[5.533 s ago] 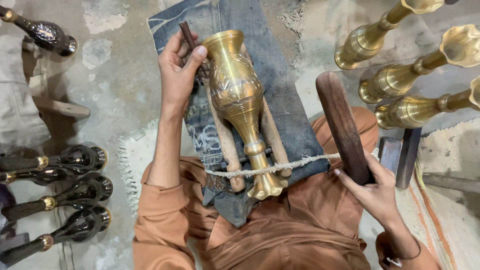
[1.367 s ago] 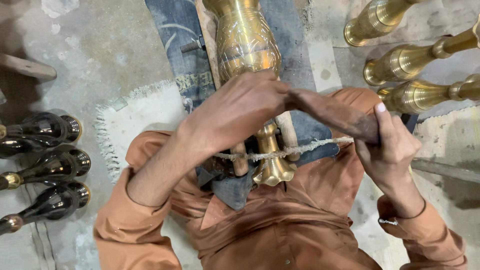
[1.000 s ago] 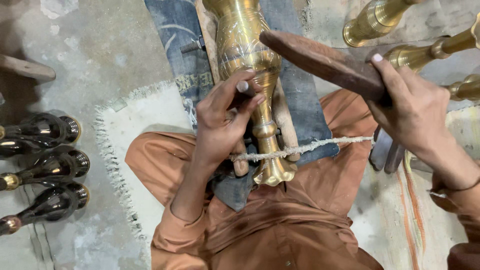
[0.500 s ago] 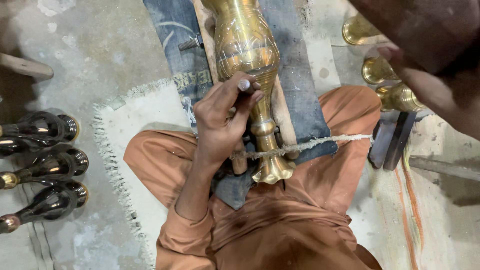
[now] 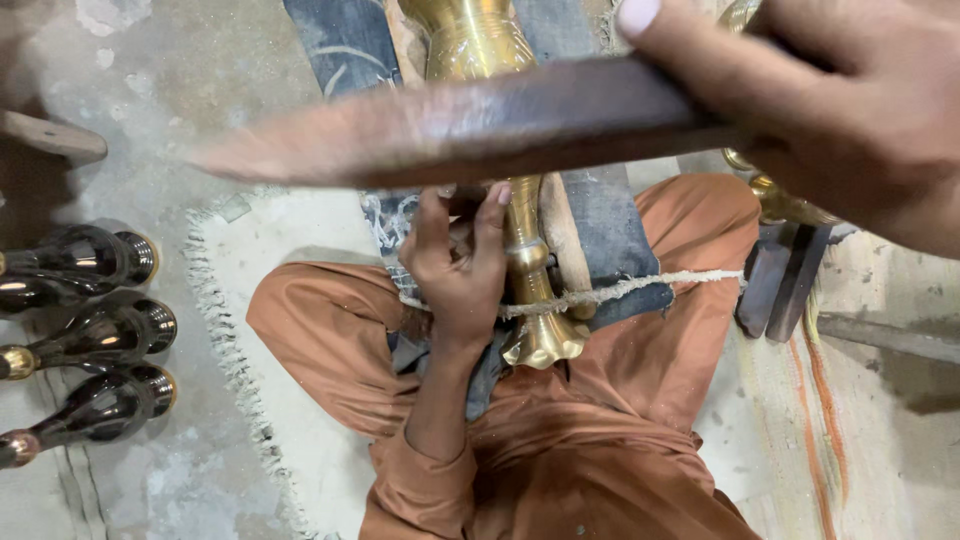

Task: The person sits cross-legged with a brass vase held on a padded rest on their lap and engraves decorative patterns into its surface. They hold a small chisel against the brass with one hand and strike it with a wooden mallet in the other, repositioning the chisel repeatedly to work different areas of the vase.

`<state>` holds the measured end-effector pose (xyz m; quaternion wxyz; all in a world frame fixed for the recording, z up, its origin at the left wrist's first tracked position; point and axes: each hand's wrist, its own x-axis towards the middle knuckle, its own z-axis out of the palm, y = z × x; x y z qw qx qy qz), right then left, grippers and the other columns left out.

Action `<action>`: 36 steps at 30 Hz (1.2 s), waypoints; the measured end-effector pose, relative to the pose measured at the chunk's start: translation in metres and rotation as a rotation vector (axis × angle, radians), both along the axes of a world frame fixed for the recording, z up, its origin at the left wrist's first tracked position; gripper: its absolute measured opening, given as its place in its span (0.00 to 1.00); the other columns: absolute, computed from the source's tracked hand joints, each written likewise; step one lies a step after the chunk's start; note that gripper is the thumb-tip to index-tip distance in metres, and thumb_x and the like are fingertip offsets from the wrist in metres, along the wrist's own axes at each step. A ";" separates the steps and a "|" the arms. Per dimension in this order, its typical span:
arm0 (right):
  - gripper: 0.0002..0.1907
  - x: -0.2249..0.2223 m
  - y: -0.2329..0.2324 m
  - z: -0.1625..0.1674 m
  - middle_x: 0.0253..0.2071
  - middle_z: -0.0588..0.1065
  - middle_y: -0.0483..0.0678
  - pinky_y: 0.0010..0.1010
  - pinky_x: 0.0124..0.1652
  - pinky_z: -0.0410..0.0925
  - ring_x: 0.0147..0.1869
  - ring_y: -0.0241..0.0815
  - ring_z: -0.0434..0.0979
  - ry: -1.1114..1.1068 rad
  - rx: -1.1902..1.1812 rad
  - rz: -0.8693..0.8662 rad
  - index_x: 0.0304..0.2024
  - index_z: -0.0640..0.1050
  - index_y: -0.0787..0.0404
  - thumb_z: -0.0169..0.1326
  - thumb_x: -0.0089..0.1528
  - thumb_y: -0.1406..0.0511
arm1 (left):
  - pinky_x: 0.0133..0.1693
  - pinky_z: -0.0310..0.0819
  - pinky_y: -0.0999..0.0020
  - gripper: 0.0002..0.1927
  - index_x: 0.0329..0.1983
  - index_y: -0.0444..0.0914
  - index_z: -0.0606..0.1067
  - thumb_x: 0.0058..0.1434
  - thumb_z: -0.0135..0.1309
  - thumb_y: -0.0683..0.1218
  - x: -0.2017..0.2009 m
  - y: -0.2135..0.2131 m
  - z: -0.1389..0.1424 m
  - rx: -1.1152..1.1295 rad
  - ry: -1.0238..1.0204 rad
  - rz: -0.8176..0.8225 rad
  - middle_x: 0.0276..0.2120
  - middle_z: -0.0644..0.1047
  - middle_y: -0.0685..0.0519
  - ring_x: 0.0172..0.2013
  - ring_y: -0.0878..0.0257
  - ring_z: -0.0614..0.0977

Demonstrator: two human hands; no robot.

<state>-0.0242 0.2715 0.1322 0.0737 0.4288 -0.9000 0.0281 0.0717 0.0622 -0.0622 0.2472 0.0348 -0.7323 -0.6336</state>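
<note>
1. A rough grey concrete floor (image 5: 150,90) fills the view, with a pale fringed mat (image 5: 300,240) spread under the seated person in orange-brown clothes.
2. A brass vase (image 5: 500,60) lies lengthwise on a strip of blue denim cloth (image 5: 330,45) over the lap, its flared foot toward 6 o'clock and its body toward 12 o'clock.
3. A pale cord (image 5: 640,285) crosses the vase's stem from 9 o'clock to 3 o'clock, just above the foot.
4. The left hand (image 5: 455,265) is curled around the vase's narrow stem; whether it pinches a small tool there cannot be told.
5. The right hand (image 5: 810,110), close to the camera at 1 o'clock, is clenched on a dark wooden bat (image 5: 450,125) that stretches blurred toward 9 o'clock, above the vase.
6. Three dark glossy vases (image 5: 90,335) lie side by side on the floor at 9 o'clock.
7. More brass pieces (image 5: 790,205) show at 3 o'clock, partly hidden behind the right hand.
</note>
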 end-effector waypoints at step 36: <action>0.29 0.002 0.057 -0.040 0.35 0.76 0.55 0.37 0.36 0.69 0.36 0.48 0.77 0.033 0.023 -0.136 0.67 0.76 0.63 0.60 0.62 0.75 | 0.39 0.80 0.76 0.17 0.59 0.30 0.67 0.71 0.58 0.34 0.004 0.011 0.007 0.038 0.099 0.059 0.44 0.80 0.49 0.41 0.68 0.82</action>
